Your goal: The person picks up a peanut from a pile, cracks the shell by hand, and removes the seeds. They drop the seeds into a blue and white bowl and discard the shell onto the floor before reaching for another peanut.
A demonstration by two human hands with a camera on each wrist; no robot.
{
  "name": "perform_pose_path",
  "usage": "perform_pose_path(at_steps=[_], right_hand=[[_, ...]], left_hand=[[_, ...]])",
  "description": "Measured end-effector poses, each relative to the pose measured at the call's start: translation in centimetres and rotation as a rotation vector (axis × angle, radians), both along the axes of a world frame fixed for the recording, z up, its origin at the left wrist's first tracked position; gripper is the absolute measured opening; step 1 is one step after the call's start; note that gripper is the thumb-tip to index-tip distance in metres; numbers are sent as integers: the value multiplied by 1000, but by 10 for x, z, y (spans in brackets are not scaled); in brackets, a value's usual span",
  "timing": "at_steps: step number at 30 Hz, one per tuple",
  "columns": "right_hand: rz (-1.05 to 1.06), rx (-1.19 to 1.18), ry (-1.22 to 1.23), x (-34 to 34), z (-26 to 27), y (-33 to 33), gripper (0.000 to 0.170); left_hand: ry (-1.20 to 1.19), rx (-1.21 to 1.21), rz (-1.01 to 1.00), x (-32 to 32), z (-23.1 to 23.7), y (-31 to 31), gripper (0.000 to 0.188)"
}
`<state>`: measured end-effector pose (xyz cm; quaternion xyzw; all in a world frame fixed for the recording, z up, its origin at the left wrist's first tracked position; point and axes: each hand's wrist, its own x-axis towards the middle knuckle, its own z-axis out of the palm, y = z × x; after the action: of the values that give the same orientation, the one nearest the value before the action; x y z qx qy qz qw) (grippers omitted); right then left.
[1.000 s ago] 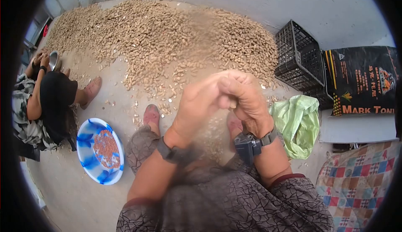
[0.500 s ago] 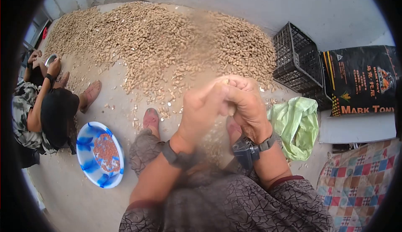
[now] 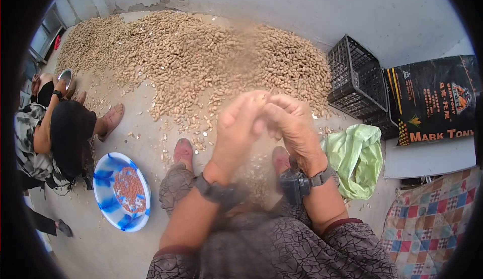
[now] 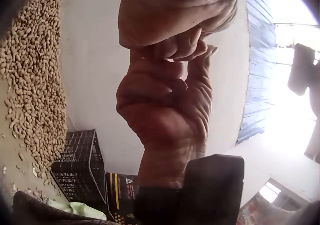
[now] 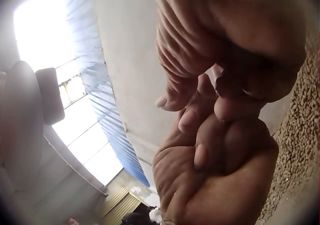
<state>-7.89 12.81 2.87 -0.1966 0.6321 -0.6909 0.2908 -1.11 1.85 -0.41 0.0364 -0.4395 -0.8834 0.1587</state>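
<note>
Both hands up in the middle: the left hand [image 3: 236, 123] and right hand [image 3: 297, 128] meet fingertip to fingertip, wrists apart, fingers well curled; whether either pinches anything, I can't tell. One big heap of peanuts [image 3: 186, 62] spreads across the far floor, tan, unshelled, too many to count. Near left, one blue-and-white basin [image 3: 104, 183] holds reddish kernels [image 3: 129, 187]; right, one green bag [image 3: 354, 158] sits crumpled.

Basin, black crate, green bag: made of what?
Basin: probably plastic; smooth, slightly glossy, marbled blue-white. Black crate: likely moulded plastic; dull, with lattice walls. Green bag: apparently plastic; thin, creased, faintly shiny, though woven or film is unclear.
</note>
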Motion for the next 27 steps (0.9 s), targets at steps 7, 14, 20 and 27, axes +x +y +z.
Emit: perform_pose_path(at_steps=[7, 14, 20, 27], right_hand=[[20, -35, -45, -6, -2, 3, 21], [13, -122, -82, -9, -6, 1, 22], [-36, -86, -56, -5, -9, -1, 22], [-158, -68, 54, 1, -19, -13, 18]], left_hand=[[-25, -343, 224, -2, 1, 14, 28], [52, -316, 169, -6, 0, 13, 25], [81, -233, 258, -16, -18, 22, 21], [-76, -190, 324, -18, -13, 20, 26]])
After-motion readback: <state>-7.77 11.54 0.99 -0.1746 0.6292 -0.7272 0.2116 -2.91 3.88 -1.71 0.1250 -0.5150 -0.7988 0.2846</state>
